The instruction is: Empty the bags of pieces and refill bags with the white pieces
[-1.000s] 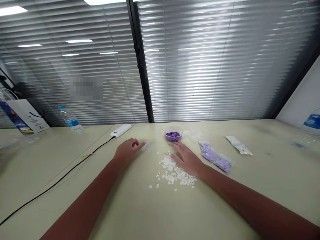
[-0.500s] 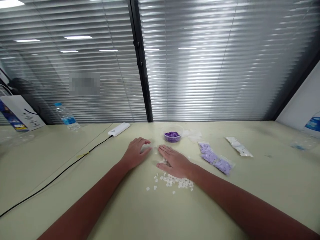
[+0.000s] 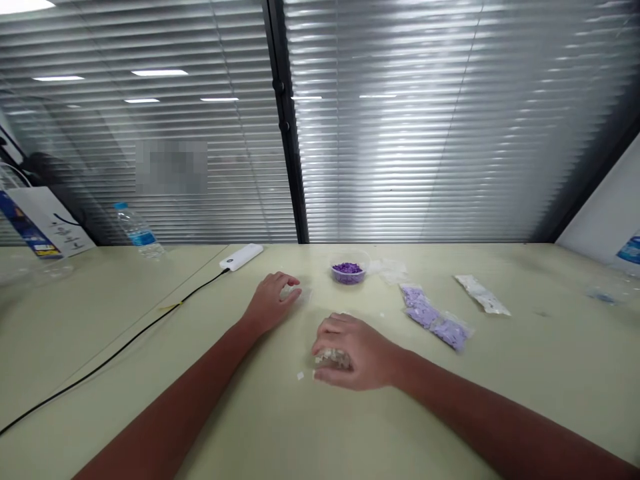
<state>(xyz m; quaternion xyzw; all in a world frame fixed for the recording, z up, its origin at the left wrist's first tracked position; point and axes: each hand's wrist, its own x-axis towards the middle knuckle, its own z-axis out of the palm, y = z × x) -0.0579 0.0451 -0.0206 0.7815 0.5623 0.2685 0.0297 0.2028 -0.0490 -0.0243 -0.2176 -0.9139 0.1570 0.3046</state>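
Note:
My left hand (image 3: 273,301) rests on the table with its fingers curved round a clear plastic container (image 3: 300,295). The container is see-through and partly hidden by the fingers, so its full shape does not show. Nearer to me, my right hand (image 3: 357,352) is cupped over a heap of small white square pieces (image 3: 333,358). Its thumb and fingers enclose them, and some show in the gap between. One loose white piece (image 3: 301,376) lies just left of the right thumb.
Behind the hands stands a clear bowl (image 3: 349,275) of purple bits, with crumpled clear film (image 3: 389,270) beside it. On the right lie a lilac-filled bag (image 3: 435,318) and a white-filled bag (image 3: 481,295). A white power bank (image 3: 241,257) with a black cable and a water bottle (image 3: 140,233) are left.
My right hand has drawn back toward me and curled from nearly flat to cupped over the scattered white pieces. My left hand has hardly moved.

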